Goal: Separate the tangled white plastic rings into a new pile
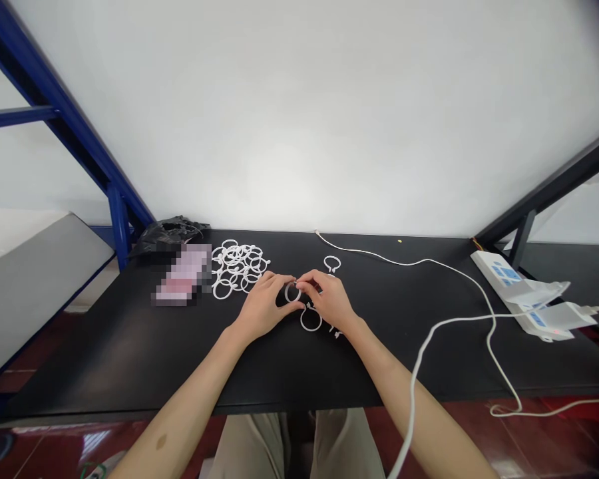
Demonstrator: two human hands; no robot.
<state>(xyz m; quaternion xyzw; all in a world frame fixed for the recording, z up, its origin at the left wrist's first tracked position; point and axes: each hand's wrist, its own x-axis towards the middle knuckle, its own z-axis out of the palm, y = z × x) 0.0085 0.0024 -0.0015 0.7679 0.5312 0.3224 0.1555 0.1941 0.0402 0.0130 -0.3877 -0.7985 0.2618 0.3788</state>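
Observation:
Between my two hands is a thin white ring (286, 297), held at its upper part. My left hand (264, 305) has its fingers and thumb curved around it from the left. From the right, my right hand (331, 298) pinches the ring near its top with thumb and forefinger. Just below the hands, another white ring (311, 330) with a small clasp at its top lies on the black table. A further white ring (332, 258) lies beyond my right hand. Small white clasp ends (337, 334) show beside my right wrist, the rest hidden. To the left is a pile of white rings (237, 261).
A black plastic bag (167, 233) and a blurred pinkish item (184, 274) lie on the left of the table (144, 366). At the right are a white power strip (504, 276) with plugs and a long white cable (432, 330) crossing my right forearm. A blue metal frame (80, 126) stands left.

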